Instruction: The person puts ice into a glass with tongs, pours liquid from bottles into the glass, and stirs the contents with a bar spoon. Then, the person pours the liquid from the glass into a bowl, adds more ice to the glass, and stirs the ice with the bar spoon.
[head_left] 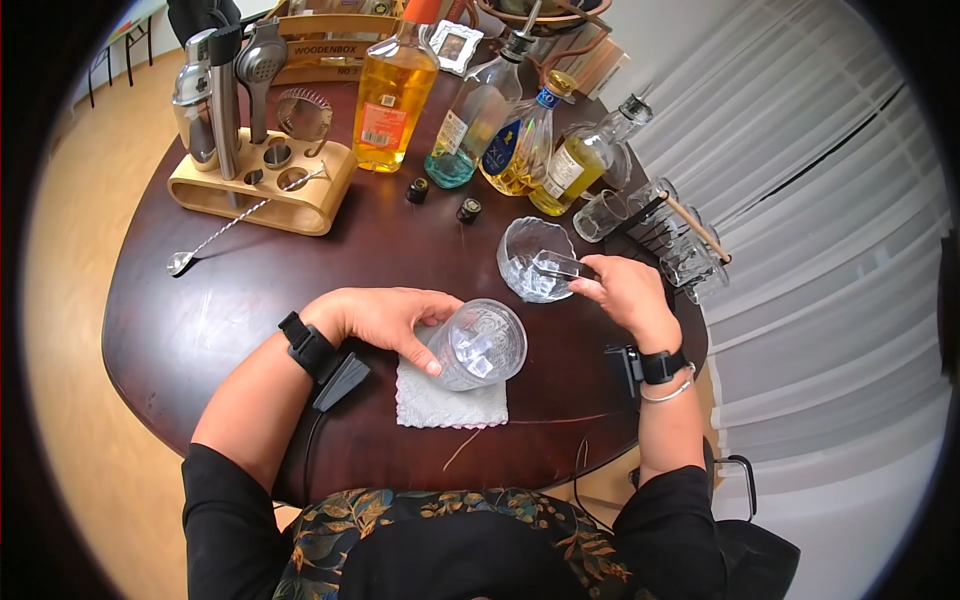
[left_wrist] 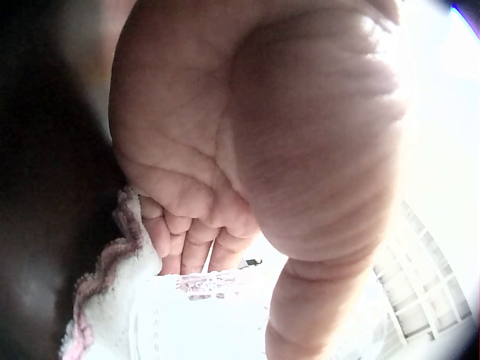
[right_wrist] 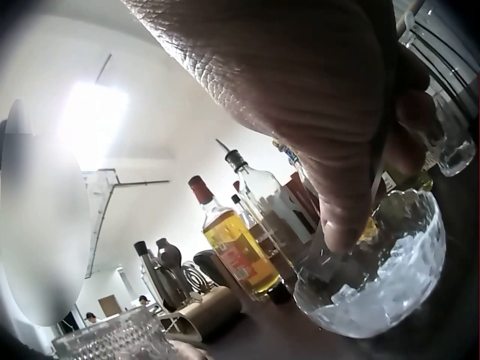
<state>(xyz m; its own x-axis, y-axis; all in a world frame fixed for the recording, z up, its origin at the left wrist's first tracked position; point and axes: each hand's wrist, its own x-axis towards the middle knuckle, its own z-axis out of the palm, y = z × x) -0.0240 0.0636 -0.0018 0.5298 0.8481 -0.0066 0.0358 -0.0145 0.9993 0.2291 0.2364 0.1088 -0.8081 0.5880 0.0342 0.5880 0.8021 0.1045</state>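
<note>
A clear patterned glass [head_left: 484, 343] with ice in it stands on a white lace cloth [head_left: 450, 405]. My left hand [head_left: 385, 318] curves round the glass's left side, thumb in front; in the left wrist view the palm [left_wrist: 247, 135] fills much of the picture. Tongs [head_left: 560, 266] are pinched between the thumb and fingers of my right hand [head_left: 630, 295], their tips inside a glass bowl of ice [head_left: 537, 290]. The right wrist view shows the thumb of my right hand [right_wrist: 322, 112] above the bowl [right_wrist: 375, 300]; whether the tongs hold ice cannot be told.
Several bottles [head_left: 395, 90] stand behind the bowl, with two dark caps [head_left: 468, 210] before them. A wooden bar-tool stand [head_left: 262, 190] and a twisted spoon [head_left: 180, 263] are at the left. Glass mugs [head_left: 690, 250] hang on a rack at the right.
</note>
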